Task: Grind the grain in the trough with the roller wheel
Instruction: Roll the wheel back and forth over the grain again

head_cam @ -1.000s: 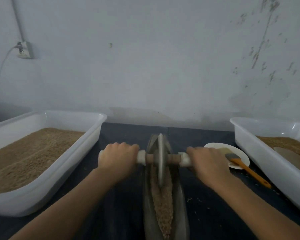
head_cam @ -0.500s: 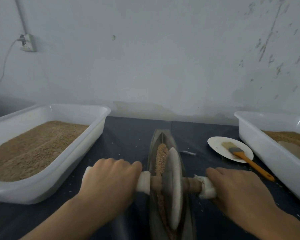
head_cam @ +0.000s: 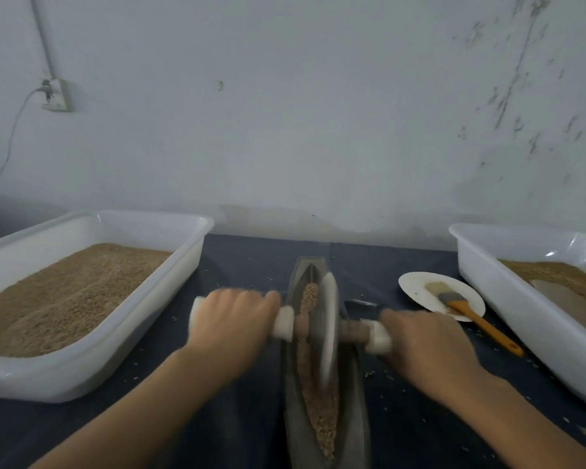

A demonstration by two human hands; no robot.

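Fronting pale wall, dark tabletop

Roller wheel farther along trough

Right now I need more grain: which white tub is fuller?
The left tub, beside the left hand; the right tub holds less.

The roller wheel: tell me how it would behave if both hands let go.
The roller wheel is a thin disc standing on edge, so it would probably tip sideways. The curved trough might let it roll first. It looks stone-like, so likely heavy for its size.
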